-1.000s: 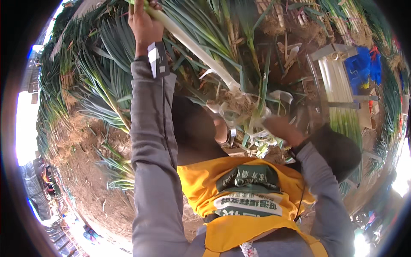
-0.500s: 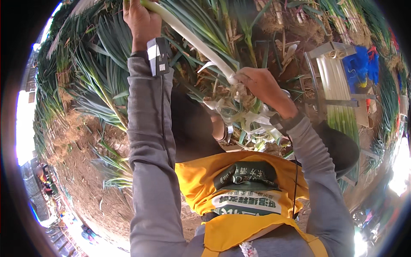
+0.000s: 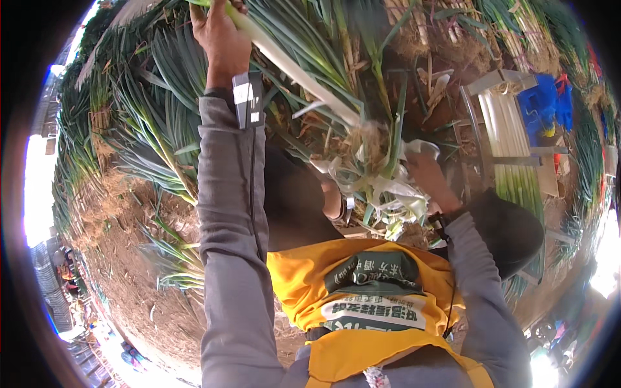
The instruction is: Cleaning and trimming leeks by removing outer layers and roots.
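My left hand (image 3: 224, 45), at the upper left, is closed round the green upper part of a long leek (image 3: 299, 70). Its white stalk slants down to the right, ending in a brown, shaggy root end (image 3: 366, 143). Below and right of the root, my right hand (image 3: 428, 178) is closed on a pale strip of leek skin (image 3: 420, 149) that curls over its slightly blurred fingers. Beneath the root lies a heap of peeled white and green skins (image 3: 394, 205), close to my right hand.
Unpeeled leeks (image 3: 152, 116) lie thick at the left and along the far side. To the right, a metal rack (image 3: 475, 123) holds clean white leeks (image 3: 501, 126), next to blue plastic (image 3: 546, 107). Brown soil (image 3: 142, 271) shows at lower left. My dark-clad knees flank the skins.
My right hand has left the root end and moved down and right, with a strip of skin at its fingers. My left hand and the leek have shifted slightly down and right.
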Motion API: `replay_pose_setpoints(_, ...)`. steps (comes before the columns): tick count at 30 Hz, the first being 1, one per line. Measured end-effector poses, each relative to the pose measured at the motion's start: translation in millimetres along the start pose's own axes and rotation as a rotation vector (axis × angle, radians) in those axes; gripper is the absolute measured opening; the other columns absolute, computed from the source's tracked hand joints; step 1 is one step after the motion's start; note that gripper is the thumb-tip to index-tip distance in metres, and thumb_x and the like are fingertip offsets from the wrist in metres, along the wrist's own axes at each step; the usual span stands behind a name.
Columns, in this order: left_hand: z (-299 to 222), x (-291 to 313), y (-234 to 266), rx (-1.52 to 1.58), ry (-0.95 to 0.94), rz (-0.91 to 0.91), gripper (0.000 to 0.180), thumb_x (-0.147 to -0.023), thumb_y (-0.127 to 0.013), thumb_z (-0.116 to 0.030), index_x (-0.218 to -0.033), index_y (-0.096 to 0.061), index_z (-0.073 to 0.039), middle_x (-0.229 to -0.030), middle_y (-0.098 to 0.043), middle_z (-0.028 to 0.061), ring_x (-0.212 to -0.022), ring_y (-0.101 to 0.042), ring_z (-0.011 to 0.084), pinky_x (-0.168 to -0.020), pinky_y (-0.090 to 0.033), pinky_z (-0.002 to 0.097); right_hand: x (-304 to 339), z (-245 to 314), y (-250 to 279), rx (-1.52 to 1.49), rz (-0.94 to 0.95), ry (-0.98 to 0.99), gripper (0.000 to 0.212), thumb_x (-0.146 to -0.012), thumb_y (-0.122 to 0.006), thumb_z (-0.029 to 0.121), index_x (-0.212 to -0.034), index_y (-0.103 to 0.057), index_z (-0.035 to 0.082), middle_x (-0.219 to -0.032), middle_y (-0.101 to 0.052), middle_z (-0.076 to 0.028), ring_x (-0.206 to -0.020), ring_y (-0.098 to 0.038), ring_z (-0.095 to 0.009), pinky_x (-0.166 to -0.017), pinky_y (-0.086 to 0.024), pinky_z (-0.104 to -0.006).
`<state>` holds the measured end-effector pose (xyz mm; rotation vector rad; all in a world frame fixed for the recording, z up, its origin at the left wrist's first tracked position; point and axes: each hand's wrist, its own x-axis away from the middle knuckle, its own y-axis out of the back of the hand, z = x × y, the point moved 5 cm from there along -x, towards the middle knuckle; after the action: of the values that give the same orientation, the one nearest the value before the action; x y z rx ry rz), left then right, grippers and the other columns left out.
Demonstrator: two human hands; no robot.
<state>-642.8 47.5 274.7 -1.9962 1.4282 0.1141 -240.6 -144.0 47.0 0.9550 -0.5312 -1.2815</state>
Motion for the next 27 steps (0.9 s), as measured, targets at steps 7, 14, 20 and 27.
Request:
replay_pose_setpoints(7,15,-7,8,0.054,0.085,-0.014,0.025,-0.098,-0.06,-0.004,-0.121,-0.051,-0.007,-0.098,-0.063,0.0099,-0.082,-0.064,0.0217,-0.078,-0.056,0.0372,-85,148,57,-0.026,-0.105,0.175,0.032,-0.087,-0.072,0.016,-0.118,-0.066,0.014,-0.102,-0.062,-0.008,-0.081,-0.068,-0.026,-0.065,-0.055,-0.0379)
replay_pose_setpoints(14,16,-16,32,-0.44,-0.145,0.131,0.019,-0.098,-0.058,-0.004,-0.117,-0.053,-0.002,-0.1,-0.062,0.0089,-0.09,-0.066,0.021,-0.083,-0.057,0.0327,-75,135,16,0.112,0.019,0.472,0.023,-0.086,-0.071,0.013,-0.108,-0.065,0.009,-0.097,-0.058,-0.008,-0.081,-0.067,-0.027,-0.062,-0.055,-0.0398)
replay_pose_setpoints(20,6,3,12,-0.522,-0.125,0.164,0.015,-0.099,-0.057,-0.003,-0.113,-0.052,0.0,-0.1,-0.061,0.0098,-0.087,-0.065,0.022,-0.084,-0.054,0.0335,-70,142,47,-0.051,-0.148,0.321,0.019,-0.086,-0.069,0.011,-0.103,-0.063,0.007,-0.099,-0.058,-0.008,-0.082,-0.067,-0.029,-0.066,-0.056,-0.0414)
replay_pose_setpoints(27,5,2,4,-0.04,-0.005,0.047,0.017,-0.099,-0.056,-0.003,-0.114,-0.05,-0.002,-0.101,-0.06,0.0104,-0.092,-0.065,0.0218,-0.083,-0.055,0.0334,-89,152,43,-0.073,0.004,0.58,0.015,-0.087,-0.068,0.008,-0.101,-0.061,0.008,-0.093,-0.057,-0.009,-0.085,-0.065,-0.03,-0.067,-0.055,-0.0407)
